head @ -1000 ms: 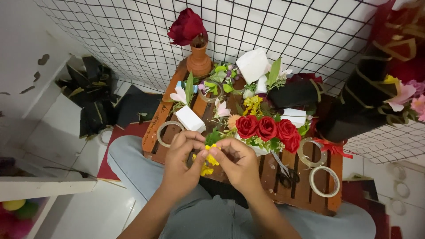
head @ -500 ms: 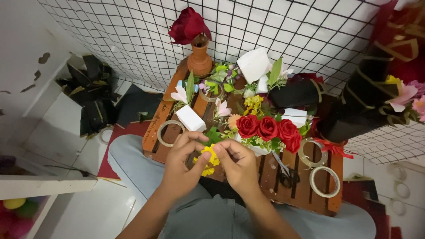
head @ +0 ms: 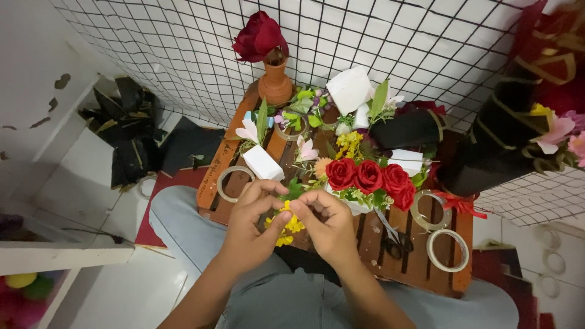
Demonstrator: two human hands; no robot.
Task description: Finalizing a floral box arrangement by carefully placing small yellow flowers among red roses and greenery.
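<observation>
Between your two hands, just above your lap, sits the small yellow flower sprig [head: 286, 220]. Your left hand [head: 253, 220] has its thumb and forefinger pinched on the sprig from the left, and your right hand [head: 330, 224] pinches it from the right, fingertips nearly meeting over the blossoms. Neither hand is spread; both are curled in close.

To handle it well, I would keep the pinch light and low on the stem, not on the petals, which look soft and easy to crush. Steady your wrists against your knees so the small parts do not wander.

The sprig's long axis seems to run roughly up and down in the view, blossoms at both ends of the visible part, the lower cluster hanging toward your lap; the stem itself is hidden by your fingers, so its exact line I cannot tell.

Just beyond your hands lies the wooden slatted surface [head: 420, 256]. Past your right hand are three red roses [head: 368, 176], with black scissors [head: 396, 240] and two tape rolls [head: 440, 234] further right. Past your left hand lie a white foam block [head: 263, 162] and another tape ring [head: 230, 183].
</observation>
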